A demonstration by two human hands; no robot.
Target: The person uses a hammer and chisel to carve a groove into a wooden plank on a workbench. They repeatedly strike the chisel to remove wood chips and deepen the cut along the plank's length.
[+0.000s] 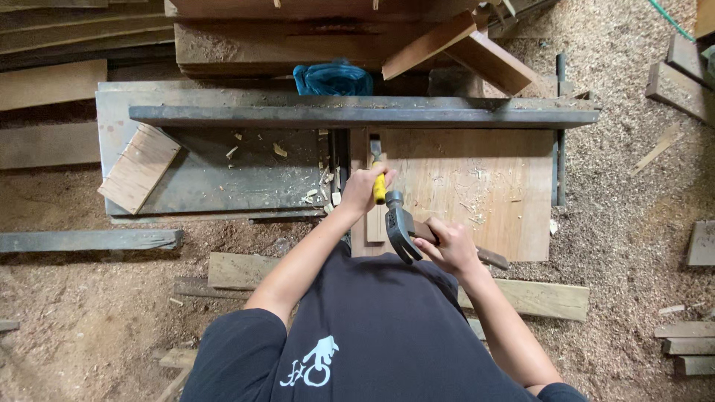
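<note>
Two hands are working at a low workbench [223, 179] that is standing on a floor [89, 313] thickly covered with sawdust; the bench is the landmark here; its left half is showing a dark, worn top littered with pale wood chips [279, 150], while its right half is carrying a light plywood sheet [477, 186]; a dark steel beam [357, 115] is lying across the far edge of the bench; a short slatted board [140, 168] is resting tilted on the bench's left end; beyond the bench, rough planks [298, 37] are piled up, and a bunched blue plastic bag [333, 79] is sitting just behind the beam, its contents not showing; in front of the bench, a long plank [536, 298] is lying on the sawdust, and more offcuts [681, 346] are scattered to the bench's right. The left hand [365, 190] is gripping closed around the yellow handle of a chisel [377, 175], whose blade is pointing away over the middle of the bench, beside a narrow wooden piece [376, 223]; the right hand [450, 247] is clenching tight on the wooden handle of a claw hammer [402, 227], whose steel head is hovering just at the butt of the chisel, at the bench's near edge.
</note>
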